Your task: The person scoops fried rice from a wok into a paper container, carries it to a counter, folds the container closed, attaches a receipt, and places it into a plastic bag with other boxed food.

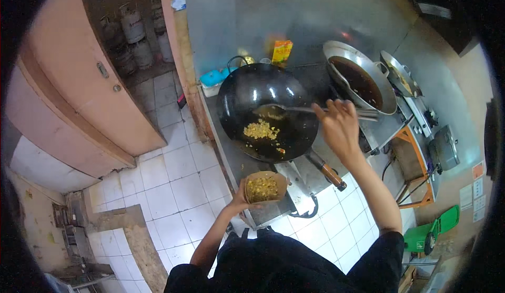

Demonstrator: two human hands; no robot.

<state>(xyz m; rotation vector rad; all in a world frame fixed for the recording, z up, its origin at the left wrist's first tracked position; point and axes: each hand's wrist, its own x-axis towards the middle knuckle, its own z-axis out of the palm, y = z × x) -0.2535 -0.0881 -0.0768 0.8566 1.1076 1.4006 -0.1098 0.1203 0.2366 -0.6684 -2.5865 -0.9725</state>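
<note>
My right hand [340, 129] grips the handle of a metal ladle [272, 112], whose blurred bowl is inside a large black wok [240, 95]. A heap of fried rice [261, 130] lies in the wok below the ladle, with a few bits scattered around it. My left hand [239, 199] holds a brown paper bowl [281, 186] filled with yellowish fried rice [262, 189], just off the near side of the wok. The wok's wooden handle [333, 176] points down to the right, untouched.
Right of the wok, a large metal pan [384, 84] holds dark liquid; a smaller pan [406, 84] stands beyond. A yellow-orange packet [282, 52] and a blue-lidded container [212, 78] are behind the wok. Gas cylinders [133, 26] stand past the doorway; a green bin [422, 234] is lower right.
</note>
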